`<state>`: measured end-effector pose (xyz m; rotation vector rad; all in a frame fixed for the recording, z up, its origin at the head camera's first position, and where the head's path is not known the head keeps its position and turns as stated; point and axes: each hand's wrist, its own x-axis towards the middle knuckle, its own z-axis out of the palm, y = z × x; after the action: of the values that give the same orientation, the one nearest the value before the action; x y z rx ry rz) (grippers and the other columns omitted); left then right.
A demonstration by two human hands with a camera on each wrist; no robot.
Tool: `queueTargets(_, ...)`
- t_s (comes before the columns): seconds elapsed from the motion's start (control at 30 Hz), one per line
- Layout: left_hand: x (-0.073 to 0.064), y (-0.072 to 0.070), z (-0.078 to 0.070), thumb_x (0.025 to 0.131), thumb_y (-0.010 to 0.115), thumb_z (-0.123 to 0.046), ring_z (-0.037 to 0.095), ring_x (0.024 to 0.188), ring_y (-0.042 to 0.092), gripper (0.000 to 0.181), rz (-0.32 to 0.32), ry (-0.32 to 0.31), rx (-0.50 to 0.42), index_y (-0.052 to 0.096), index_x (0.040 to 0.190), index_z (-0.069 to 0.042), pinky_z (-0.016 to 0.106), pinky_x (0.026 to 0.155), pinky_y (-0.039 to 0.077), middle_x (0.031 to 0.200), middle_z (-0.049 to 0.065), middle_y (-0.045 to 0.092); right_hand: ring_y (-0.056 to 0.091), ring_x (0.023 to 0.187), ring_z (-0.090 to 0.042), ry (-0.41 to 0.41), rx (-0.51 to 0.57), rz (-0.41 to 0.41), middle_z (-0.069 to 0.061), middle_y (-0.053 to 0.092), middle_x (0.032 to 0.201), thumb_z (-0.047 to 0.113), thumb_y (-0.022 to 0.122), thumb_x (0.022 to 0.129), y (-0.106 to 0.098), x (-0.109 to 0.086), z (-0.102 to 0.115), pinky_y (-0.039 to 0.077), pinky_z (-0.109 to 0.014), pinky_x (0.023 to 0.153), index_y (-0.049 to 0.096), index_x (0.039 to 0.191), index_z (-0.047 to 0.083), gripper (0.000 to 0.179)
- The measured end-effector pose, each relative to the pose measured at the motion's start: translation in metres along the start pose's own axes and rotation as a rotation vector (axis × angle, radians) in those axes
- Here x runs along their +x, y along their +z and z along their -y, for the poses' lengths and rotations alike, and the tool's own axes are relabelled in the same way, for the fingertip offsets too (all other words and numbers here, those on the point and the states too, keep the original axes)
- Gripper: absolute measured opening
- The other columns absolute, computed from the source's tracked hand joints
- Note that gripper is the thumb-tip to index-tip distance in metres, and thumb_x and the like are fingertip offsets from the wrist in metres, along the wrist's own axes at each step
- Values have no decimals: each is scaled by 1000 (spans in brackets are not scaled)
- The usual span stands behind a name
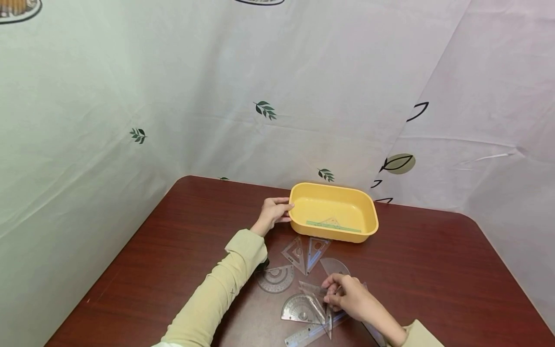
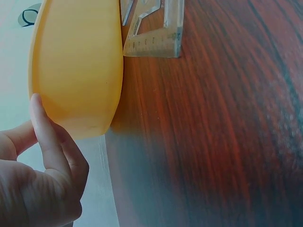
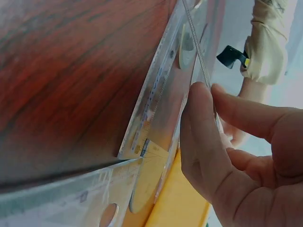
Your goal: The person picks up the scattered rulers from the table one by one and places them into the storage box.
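My left hand (image 1: 273,211) grips the left end of a yellow plastic tray (image 1: 334,205), thumb over the rim. Inside the tray lie a green ruler (image 1: 353,230) and a clear set square with it. Over the loose tools, my right hand (image 1: 349,295) pinches a clear set square (image 1: 313,298) between thumb and fingers; the right wrist view catches it edge-on. Beneath it are a clear protractor (image 1: 297,308) and a clear ruler (image 1: 303,336). Another protractor (image 1: 336,265) lies just beyond the right hand, partly covered by it.
Two clear set squares (image 1: 295,254) lie side by side against the tray's near side. A further protractor (image 1: 276,279) is by the left sleeve. All this is on a dark red wooden table (image 1: 433,270), with patterned white cloth (image 1: 347,86) hanging behind it.
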<state>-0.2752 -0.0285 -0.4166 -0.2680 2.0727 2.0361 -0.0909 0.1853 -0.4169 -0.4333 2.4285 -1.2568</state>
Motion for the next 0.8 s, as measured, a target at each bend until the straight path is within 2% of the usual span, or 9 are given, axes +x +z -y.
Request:
queueTargets(0.17, 0, 0, 0, 89, 69, -9, 8, 55, 59, 40, 4, 12, -9, 61, 127, -1, 20, 54, 59, 81, 11, 65, 63, 66, -15, 32, 141, 46, -5, 58, 77, -3, 63, 88, -4, 1, 0, 58, -23, 53, 60, 101, -9, 15)
queueTargets(0.3, 0, 1, -1, 89, 69, -9, 8, 56, 59, 40, 3, 11, -8, 61, 127, -1, 20, 54, 59, 82, 10, 65, 62, 65, -15, 28, 187, 42, -6, 58, 79, -2, 63, 89, -8, 3, 1, 59, -25, 53, 59, 103, -8, 16)
queueTargets(0.6, 0, 1, 0, 89, 68, -8, 7, 54, 59, 39, 5, 10, -9, 62, 126, -2, 20, 54, 59, 92, 18, 68, 60, 58, -10, -22, 136, -7, -5, 57, 77, 3, 64, 89, -18, 14, 8, 60, -32, 52, 61, 104, -4, 16)
queueTargets(0.8, 0, 1, 0, 89, 69, -8, 7, 54, 59, 39, 2, 4, -11, 62, 127, -2, 20, 54, 59, 87, 14, 67, 59, 57, -13, -35, 94, -27, -6, 59, 76, 5, 62, 89, -30, 22, 12, 58, -32, 50, 61, 106, -4, 19)
